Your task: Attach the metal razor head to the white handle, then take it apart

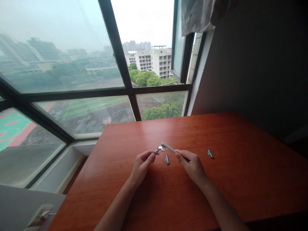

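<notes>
- The left hand (142, 163) reaches in over the table (255, 183), its grip closed in a fingertip pinch on a silver razor handle (158, 150).
- The right hand (192, 163), level with it, has its grip closed around the near end of a pale, slender tool (170, 148).
- A small dark-and-green razor cartridge (167, 159) lies on the table between the two hands.
- A second cartridge (210, 154) lies on the table to the right, well apart from the first.
- Past the fingertips, the silver handle and the pale tool slant up towards each other and their far ends meet in view; that spot is small and blurred, so the tool may be a brush, and I cannot tell whether the two touch.
- Behind the table's far edge stands a dark window frame (132, 91), with a grey curtain (197, 16) at upper right.
- Outside are green trees (148, 78) and, farther off, pale buildings (157, 61).
</notes>
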Demonstrator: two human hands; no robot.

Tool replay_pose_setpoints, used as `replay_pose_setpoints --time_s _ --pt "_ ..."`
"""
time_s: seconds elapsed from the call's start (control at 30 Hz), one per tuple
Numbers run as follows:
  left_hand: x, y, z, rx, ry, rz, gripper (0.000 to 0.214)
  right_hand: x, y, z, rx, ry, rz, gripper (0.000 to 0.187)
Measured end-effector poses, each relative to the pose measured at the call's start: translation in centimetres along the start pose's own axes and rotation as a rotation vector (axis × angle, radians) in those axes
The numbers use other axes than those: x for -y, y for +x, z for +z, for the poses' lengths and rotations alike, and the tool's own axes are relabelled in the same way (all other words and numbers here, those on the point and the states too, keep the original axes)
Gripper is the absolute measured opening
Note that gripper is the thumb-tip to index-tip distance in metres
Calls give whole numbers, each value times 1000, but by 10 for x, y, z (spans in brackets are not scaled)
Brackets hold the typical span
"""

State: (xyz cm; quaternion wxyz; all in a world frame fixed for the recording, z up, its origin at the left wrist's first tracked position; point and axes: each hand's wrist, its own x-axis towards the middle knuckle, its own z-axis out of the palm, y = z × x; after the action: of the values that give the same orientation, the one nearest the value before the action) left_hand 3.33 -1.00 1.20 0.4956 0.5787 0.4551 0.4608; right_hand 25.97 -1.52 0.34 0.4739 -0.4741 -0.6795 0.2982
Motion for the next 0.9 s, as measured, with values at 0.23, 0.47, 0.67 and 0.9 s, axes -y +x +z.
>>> replay_pose_setpoints --time_s 0.23,0.47,0.67,0.9 --pt "-2 1 0 -62 136 73 31 -2 0 3 33 98 93 37" --pt "-1 2 -2 -134 216 121 28 -1 0 4 121 170 148 40" --pt "0 1 -1 -63 285 191 28 -1 0 2 46 32 50 36" --pt "-2 1 3 -102 396 267 24 -7 -1 3 -35 -206 -59 33"
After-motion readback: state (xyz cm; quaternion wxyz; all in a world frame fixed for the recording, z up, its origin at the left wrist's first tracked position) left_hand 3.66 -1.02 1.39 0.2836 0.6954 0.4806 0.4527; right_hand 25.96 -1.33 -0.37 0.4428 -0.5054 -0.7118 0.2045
